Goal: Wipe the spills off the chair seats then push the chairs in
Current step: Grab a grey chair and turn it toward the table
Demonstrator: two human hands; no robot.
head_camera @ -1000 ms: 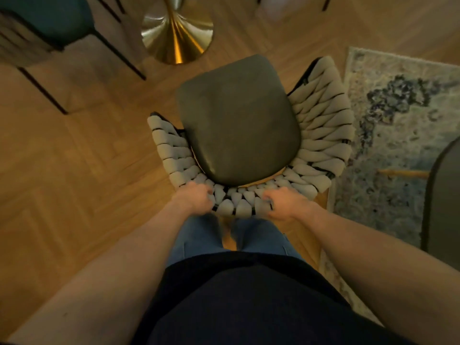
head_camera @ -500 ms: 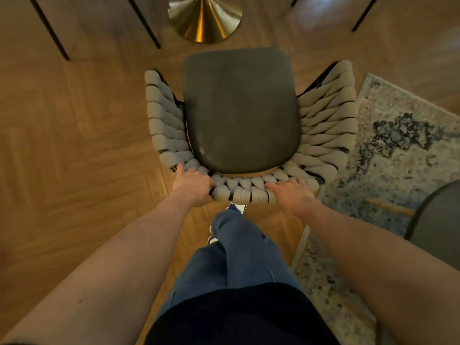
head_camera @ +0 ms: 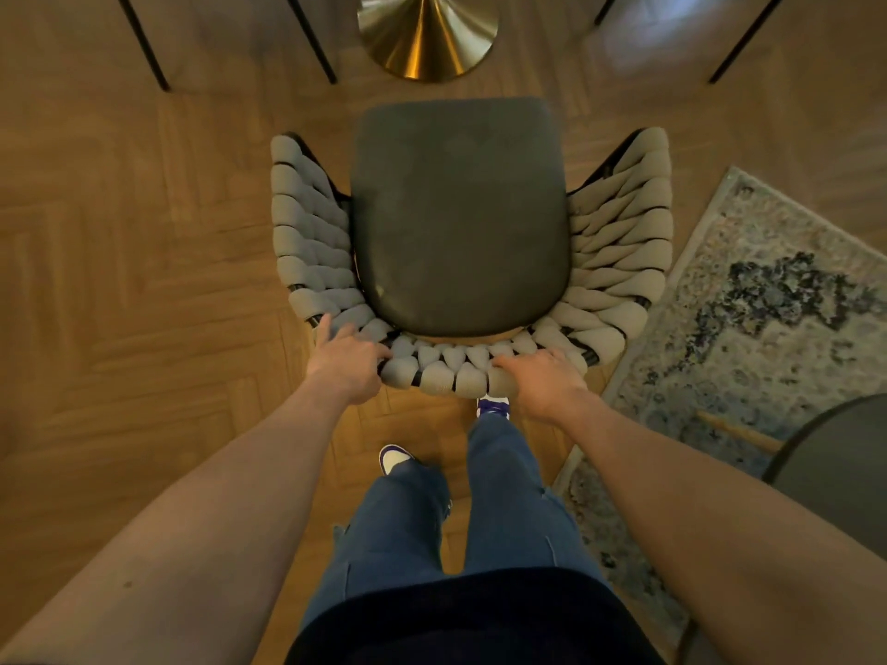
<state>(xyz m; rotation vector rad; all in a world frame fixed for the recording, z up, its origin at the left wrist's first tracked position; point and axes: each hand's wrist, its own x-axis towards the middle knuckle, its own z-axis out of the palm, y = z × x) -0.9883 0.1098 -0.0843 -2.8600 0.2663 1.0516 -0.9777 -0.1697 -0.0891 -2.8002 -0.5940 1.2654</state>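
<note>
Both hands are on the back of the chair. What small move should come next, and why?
Probably a gentle push forward: left hand and right hand rest on the woven backrest, and the seat front stops short of the gold table base.
</note>
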